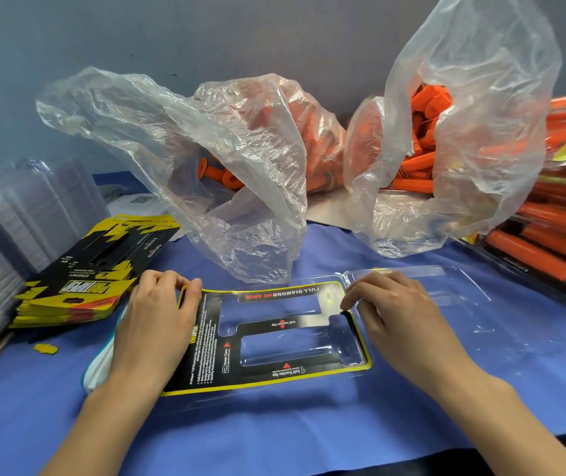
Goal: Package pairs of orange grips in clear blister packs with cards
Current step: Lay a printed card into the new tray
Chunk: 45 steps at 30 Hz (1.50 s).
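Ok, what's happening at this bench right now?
A person is seating a black and yellow card in an open clear blister pack on the blue table cover. The left hand grips the card's left end; the right hand seems to pinch its far right corner. No orange grips are in the pack yet: they sit in two plastic bags behind. A stack of cards lies to the left, finished packs to the right.
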Each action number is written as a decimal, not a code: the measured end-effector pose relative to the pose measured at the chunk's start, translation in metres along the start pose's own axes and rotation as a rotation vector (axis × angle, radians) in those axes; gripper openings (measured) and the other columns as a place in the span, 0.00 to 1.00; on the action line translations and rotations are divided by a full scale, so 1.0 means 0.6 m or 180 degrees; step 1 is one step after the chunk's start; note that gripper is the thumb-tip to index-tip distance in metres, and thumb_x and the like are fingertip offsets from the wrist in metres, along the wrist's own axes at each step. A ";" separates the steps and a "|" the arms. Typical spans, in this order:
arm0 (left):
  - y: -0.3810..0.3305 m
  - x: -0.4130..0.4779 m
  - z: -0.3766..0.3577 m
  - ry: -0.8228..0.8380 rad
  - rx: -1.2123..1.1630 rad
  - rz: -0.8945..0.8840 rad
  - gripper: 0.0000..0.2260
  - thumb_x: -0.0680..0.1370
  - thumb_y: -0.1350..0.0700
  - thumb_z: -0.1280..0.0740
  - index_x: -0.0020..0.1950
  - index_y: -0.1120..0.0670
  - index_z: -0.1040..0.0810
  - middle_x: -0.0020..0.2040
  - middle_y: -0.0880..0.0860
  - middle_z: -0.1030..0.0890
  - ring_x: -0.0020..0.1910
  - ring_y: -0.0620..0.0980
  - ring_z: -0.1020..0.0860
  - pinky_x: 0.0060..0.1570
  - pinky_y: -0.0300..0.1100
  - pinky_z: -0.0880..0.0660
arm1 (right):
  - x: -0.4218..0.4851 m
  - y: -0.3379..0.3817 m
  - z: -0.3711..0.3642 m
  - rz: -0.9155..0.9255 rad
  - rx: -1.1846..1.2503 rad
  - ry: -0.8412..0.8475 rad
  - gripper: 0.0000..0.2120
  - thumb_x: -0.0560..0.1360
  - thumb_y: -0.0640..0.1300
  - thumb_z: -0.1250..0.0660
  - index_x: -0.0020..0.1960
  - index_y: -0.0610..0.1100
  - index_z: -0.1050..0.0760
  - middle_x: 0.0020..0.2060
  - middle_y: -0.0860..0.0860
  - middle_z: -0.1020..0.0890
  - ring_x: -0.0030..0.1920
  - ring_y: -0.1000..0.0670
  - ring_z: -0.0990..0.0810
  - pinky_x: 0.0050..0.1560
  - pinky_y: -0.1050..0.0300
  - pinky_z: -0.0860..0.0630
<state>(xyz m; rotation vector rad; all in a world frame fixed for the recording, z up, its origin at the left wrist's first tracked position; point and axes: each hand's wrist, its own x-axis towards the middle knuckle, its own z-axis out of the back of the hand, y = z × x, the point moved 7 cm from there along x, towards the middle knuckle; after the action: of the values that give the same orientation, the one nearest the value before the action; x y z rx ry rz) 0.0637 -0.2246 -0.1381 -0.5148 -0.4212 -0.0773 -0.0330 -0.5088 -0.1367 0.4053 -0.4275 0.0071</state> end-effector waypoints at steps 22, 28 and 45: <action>0.028 -0.072 0.035 0.0038 -0.0612 0.0366 0.01 0.81 0.52 0.37 0.50 0.46 0.26 0.51 0.47 0.21 0.48 0.44 0.21 0.45 0.48 0.26 | 0.019 0.084 -0.008 0.0637 0.0326 -0.0116 0.14 0.78 0.38 0.36 0.59 0.50 0.20 0.57 0.55 0.19 0.58 0.47 0.22 0.59 0.48 0.27; 0.022 -0.067 0.014 0.0371 -0.0378 0.0266 0.07 0.81 0.52 0.39 0.56 0.42 0.25 0.51 0.47 0.19 0.48 0.47 0.20 0.48 0.48 0.25 | 0.024 0.118 -0.071 0.0775 -0.0035 0.0646 0.19 0.82 0.50 0.45 0.72 0.59 0.34 0.72 0.58 0.33 0.72 0.52 0.37 0.72 0.57 0.46; 0.022 -0.074 0.002 0.0641 -0.0177 0.0313 0.14 0.82 0.45 0.45 0.67 0.43 0.29 0.58 0.47 0.23 0.54 0.52 0.23 0.55 0.50 0.27 | 0.023 0.117 -0.101 0.0671 -0.0125 0.0777 0.16 0.82 0.51 0.43 0.68 0.55 0.27 0.68 0.56 0.28 0.67 0.48 0.30 0.69 0.53 0.38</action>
<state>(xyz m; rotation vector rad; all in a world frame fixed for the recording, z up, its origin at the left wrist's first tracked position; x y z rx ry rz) 0.0254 -0.2141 -0.1615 -0.5760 -0.1971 -0.0455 -0.0022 -0.4221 -0.1549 0.3145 -0.2273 0.2501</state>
